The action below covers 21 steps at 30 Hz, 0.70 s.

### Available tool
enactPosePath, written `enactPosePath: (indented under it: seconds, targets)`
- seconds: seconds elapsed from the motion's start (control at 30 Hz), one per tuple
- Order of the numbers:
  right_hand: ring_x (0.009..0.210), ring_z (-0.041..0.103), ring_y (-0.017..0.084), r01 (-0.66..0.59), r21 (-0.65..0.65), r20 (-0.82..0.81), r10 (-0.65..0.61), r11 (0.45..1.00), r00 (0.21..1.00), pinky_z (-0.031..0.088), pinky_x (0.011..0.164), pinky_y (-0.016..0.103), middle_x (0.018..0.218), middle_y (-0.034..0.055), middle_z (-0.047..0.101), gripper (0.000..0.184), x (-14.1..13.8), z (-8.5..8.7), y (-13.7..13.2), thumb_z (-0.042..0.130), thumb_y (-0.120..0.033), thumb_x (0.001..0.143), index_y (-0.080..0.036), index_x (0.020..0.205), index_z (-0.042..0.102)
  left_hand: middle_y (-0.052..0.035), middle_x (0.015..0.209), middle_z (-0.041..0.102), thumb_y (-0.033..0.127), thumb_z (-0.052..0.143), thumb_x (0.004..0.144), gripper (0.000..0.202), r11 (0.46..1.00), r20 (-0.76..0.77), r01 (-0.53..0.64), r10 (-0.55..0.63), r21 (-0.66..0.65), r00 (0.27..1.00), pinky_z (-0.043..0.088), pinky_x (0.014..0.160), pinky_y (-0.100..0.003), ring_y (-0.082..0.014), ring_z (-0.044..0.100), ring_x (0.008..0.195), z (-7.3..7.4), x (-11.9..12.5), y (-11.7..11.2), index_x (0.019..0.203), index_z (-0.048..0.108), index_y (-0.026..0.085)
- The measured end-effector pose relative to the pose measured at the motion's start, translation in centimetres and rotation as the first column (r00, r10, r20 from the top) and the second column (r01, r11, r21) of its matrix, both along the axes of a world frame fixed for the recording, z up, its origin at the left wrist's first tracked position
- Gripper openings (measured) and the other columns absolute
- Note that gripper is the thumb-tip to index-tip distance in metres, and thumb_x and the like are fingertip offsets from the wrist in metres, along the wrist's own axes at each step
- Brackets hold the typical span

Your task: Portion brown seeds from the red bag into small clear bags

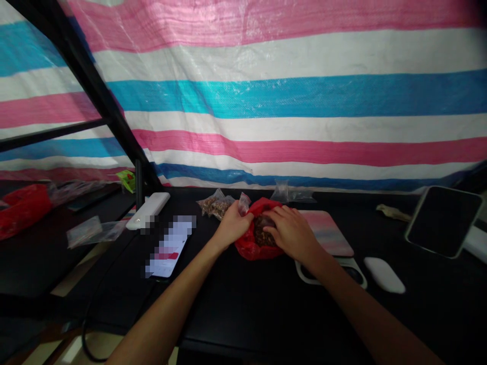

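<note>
My left hand (232, 225) pinches a small clear plastic bag (244, 204) at the top edge of a red plastic bag (247, 246). My right hand (291, 233) presses on the red bag's right side, with its fingers over the opening. Brown granular contents (264, 232) show inside the red bag, partly hidden by my fingers. Just behind my left hand lies a clear bag of brown pieces (215, 204).
The black desk (243, 309) holds a pixelated phone (169, 247), white power bank (148, 210), pink pad (327, 233), white mouse (384, 275), flat clear bag (287, 193) and dark tablet (443, 221). Behind stands a striped tarpaulin (297, 96). A red bag (23, 210) lies far left.
</note>
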State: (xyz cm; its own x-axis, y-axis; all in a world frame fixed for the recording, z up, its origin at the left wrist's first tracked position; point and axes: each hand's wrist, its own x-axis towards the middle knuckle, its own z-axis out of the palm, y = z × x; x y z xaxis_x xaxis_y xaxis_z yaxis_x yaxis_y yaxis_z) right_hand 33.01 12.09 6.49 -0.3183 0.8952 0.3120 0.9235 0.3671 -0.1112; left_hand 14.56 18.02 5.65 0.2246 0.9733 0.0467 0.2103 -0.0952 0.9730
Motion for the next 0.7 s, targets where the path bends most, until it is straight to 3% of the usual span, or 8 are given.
enactPosePath:
  seconds: [0.23,0.37,0.47,0.57,0.63,0.7]
  targets:
    - [0.106,0.06,0.03,0.033,0.031,-0.043,-0.032,0.999,0.999,0.041,0.092,0.043,0.109,0.0097,0.072,0.025,-0.6,-0.3,-0.3,0.07,-0.025,0.09,-0.022,0.115,0.071,0.0041,0.07,0.06,0.014,0.059,0.078,0.006,0.992,0.186,-0.011,0.035,-0.126,0.982,0.041,0.056,-0.02,-0.0103,0.054,0.057,0.1,0.2,-0.2,0.081,0.057,0.019]
    - [0.109,0.06,0.028,-0.029,0.01,-0.086,0.029,1.0,0.996,0.038,0.094,0.042,0.113,0.007,0.072,0.031,-0.5,-0.3,-0.4,0.068,-0.013,0.086,-0.023,0.115,0.07,0.0041,0.07,0.059,0.014,0.057,0.081,0.005,0.993,0.185,-0.089,0.102,-0.078,0.977,0.042,0.057,-0.02,-0.0106,0.054,0.058,-0.3,0.3,0.1,0.083,0.056,0.019]
    - [0.108,0.059,0.027,-0.09,-0.008,-0.082,0.089,0.996,0.993,0.036,0.095,0.042,0.114,0.0048,0.072,0.036,-0.4,0.0,-0.5,0.066,-0.007,0.082,-0.025,0.112,0.07,0.0019,0.077,0.061,0.015,0.058,0.083,0.007,0.988,0.059,-0.139,0.135,0.064,0.989,0.047,0.066,-0.024,-0.0132,0.059,0.067,-0.3,0.1,0.1,0.087,0.054,0.019]
    - [0.106,0.059,0.028,-0.093,-0.012,-0.04,0.092,0.996,0.995,0.035,0.094,0.043,0.113,0.0057,0.072,0.033,-0.4,0.3,-0.6,0.066,-0.008,0.083,-0.025,0.111,0.071,-0.004,0.089,0.065,0.015,0.06,0.085,0.013,0.956,-0.188,-0.108,0.163,0.274,0.969,0.05,0.079,-0.031,-0.0197,0.065,0.082,-0.1,-0.5,-0.3,0.095,0.054,0.02]
    - [0.105,0.059,0.029,-0.081,-0.009,-0.02,0.081,0.997,0.996,0.035,0.094,0.044,0.112,0.0066,0.072,0.032,-0.5,0.4,-0.7,0.066,-0.01,0.084,-0.024,0.112,0.072,-0.0061,0.089,0.066,0.017,0.06,0.088,0.014,0.949,-0.32,-0.071,0.173,0.306,0.931,0.05,0.081,-0.035,-0.0234,0.067,0.083,-0.1,-0.9,-0.6,0.099,0.053,0.021]
    - [0.105,0.059,0.029,-0.088,-0.019,-0.022,0.087,0.996,0.996,0.035,0.094,0.044,0.112,0.0066,0.072,0.031,-0.6,0.5,-0.8,0.067,-0.012,0.086,-0.024,0.114,0.072,-0.0063,0.086,0.067,0.02,0.06,0.09,0.012,0.97,-0.346,-0.045,0.129,0.241,0.929,0.051,0.08,-0.035,-0.0238,0.068,0.081,-0.4,-1.0,-0.7,0.1,0.053,0.021]
